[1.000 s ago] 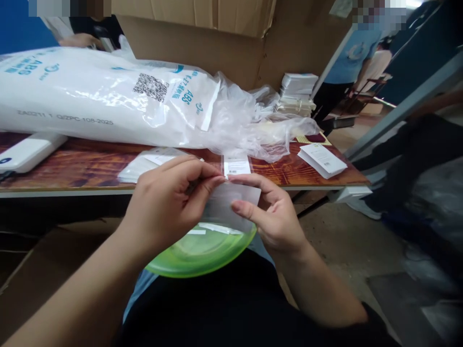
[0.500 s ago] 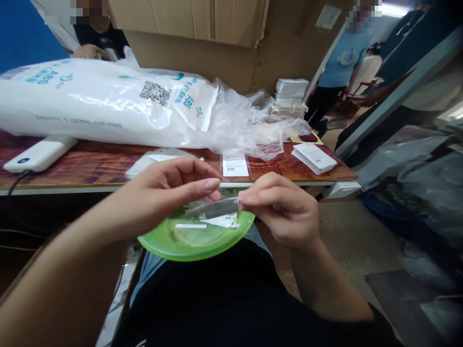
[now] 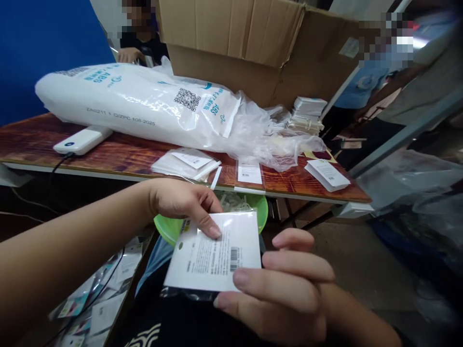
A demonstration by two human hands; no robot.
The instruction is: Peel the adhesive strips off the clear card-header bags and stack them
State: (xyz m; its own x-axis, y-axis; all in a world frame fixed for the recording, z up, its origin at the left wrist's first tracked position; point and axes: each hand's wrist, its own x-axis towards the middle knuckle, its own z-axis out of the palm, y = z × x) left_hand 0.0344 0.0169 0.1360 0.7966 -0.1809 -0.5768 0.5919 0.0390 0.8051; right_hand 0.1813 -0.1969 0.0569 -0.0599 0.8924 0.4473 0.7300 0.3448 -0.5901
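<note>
A white printed card in a clear plastic bag (image 3: 217,255), with a barcode and small text, lies tilted in front of my body. My left hand (image 3: 184,202) grips its upper left part, thumb pressed on the face and fingers hidden behind. At the lower right edge, my right hand (image 3: 285,289) pinches the bagged card between thumb and a finger; its other fingers are spread off the card. Behind the card is a green bowl (image 3: 263,214) with thin translucent pieces inside, partly covered by my left hand and the card.
On the wooden table (image 3: 126,161) lie a large white ABS sack (image 3: 144,108), a white power bank (image 3: 83,140) with a cable, stacked plastic bags (image 3: 177,166) and folded cards (image 3: 327,174). A cardboard box (image 3: 231,58) stands behind. Bagged cards (image 3: 108,313) lie low at left. People are beyond.
The bagged card now faces up between both hands, in front of the green bowl. Earlier, my hands were over the bowl, the right pinching clear plastic. My right hand has come nearer; the view has shifted.
</note>
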